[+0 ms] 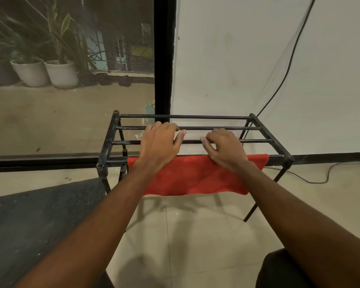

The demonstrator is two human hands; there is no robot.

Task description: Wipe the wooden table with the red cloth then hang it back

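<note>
The red cloth (pixel 195 177) hangs folded over the front bar of a black metal rack (pixel 279 140), its front half draping down toward the floor. My left hand (pixel 160 142) lies over the cloth's left end, its fingers spread and reaching past the front bar toward the middle bars. My right hand (pixel 224 148) lies over the cloth's right part in the same way, fingers curled and apart. Neither hand visibly pinches the fabric. No wooden table is in view.
The rack stands on a tiled floor against a white wall (pixel 247 59). A black cable (pixel 289 65) runs down the wall and across the floor at the right. A dark mat (pixel 40 225) lies at the left. White plant pots (pixel 60 73) sit behind a mesh screen.
</note>
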